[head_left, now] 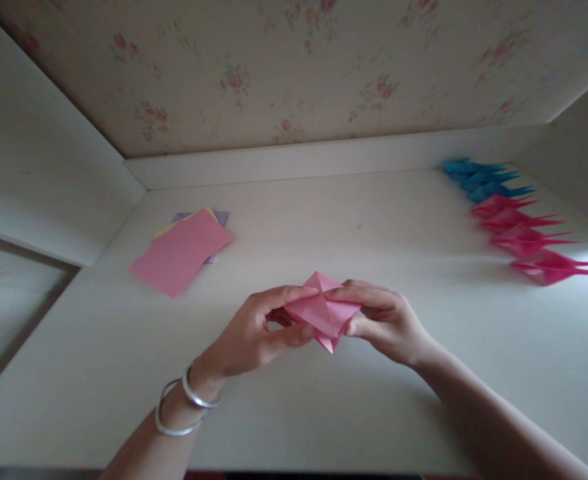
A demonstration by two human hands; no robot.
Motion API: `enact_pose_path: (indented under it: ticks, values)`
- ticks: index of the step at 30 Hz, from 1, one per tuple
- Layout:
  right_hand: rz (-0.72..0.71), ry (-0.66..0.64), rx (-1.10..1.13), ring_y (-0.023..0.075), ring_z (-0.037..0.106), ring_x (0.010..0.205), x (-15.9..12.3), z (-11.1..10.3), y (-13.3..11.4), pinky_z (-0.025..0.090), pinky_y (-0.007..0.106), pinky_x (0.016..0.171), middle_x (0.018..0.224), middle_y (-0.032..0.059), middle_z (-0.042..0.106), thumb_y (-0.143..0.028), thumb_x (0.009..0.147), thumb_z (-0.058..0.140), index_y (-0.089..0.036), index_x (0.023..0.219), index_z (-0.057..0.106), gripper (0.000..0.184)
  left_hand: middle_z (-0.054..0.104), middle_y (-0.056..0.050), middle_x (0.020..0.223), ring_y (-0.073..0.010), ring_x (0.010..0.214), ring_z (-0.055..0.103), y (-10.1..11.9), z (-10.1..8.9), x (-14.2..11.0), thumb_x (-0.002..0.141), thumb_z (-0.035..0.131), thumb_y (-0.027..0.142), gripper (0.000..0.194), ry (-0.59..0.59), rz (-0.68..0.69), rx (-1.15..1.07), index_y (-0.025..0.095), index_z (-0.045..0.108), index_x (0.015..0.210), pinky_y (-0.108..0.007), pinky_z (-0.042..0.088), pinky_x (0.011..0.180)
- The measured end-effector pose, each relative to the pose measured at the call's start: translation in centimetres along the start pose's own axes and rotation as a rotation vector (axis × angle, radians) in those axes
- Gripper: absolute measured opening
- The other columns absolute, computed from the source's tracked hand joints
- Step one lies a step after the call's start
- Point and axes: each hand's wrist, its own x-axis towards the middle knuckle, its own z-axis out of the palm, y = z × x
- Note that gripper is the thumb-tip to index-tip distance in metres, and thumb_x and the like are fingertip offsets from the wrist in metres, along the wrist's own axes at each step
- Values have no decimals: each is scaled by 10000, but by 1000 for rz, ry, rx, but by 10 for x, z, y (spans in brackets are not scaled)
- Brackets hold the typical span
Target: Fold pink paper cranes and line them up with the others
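A piece of folded pink origami paper (pixel 327 315) is held just above the white tabletop, in the middle of the head view. It has a diamond shape with layered flaps, and one pointed flap hangs at its lower edge. My left hand (pixel 259 330) grips its left side, with the index finger on top and the thumb at the lower edge. On the right side my right hand (pixel 387 320) pinches the paper between fingers and thumb. Some fingertips are hidden behind the paper.
A loose stack of pink, yellow and purple paper sheets (pixel 184 253) lies at the left. Along the right edge stands a row of folded paper figures, blue ones (pixel 484 180) behind and pink ones (pixel 544 267) in front. A low ledge (pixel 294 160) borders the white table (pixel 294 427) at the back.
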Motion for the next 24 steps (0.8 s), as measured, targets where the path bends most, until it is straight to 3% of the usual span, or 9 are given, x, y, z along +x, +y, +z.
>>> enact_pose_path:
  ticks: [3, 8, 15, 24]
  values:
    - [16, -6, -19, 162, 648, 757, 0, 1, -2, 501, 274, 685, 862, 38, 714, -388, 788, 783, -239, 1089, 747, 338, 617, -76, 1203, -175, 921, 630, 3, 2, 2, 805, 773, 269, 508, -25, 51, 63, 301, 631, 1291, -256, 557, 762]
    - [78, 59, -76, 191, 696, 825, -4, 4, 0, 529, 285, 739, 959, 67, 764, -404, 718, 835, -227, 1107, 736, 439, 576, -90, 1254, -188, 981, 627, 5, 4, 2, 851, 718, 207, 555, -38, 89, 107, 325, 556, 1369, -270, 564, 798]
    - [16, 78, -144, 171, 678, 695, -4, 8, 6, 518, 266, 627, 805, 66, 752, -442, 740, 808, -177, 1007, 759, 380, 576, -88, 1143, -188, 957, 601, -1, -2, 3, 889, 651, 242, 384, -19, 160, 194, 261, 634, 1272, -259, 529, 766]
    - [-44, 43, -172, 159, 658, 655, -4, 9, 7, 494, 268, 589, 776, 59, 733, -427, 805, 759, -181, 1049, 758, 347, 575, -69, 1098, -181, 929, 595, 1, -4, 2, 885, 676, 279, 288, -25, 98, -32, 289, 696, 1172, -265, 513, 750]
